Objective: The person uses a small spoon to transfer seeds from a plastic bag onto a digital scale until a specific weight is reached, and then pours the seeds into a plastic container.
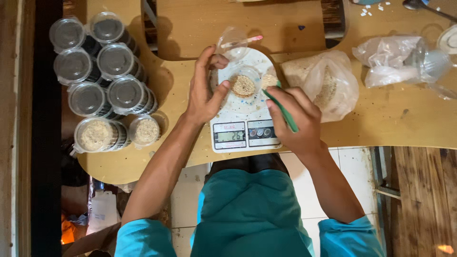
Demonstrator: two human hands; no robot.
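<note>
I judge the likeliest slip is crumbs falling off the green spoon (283, 110) onto the white kitchen scale (243, 102) rather than into the small clear cup (243, 82) on its platform, spoiling the weight. My right hand (296, 121) pinches the spoon shut. My left hand (204, 90) curls half-open around the cup's side, holding its lid (232, 42) up.
</note>
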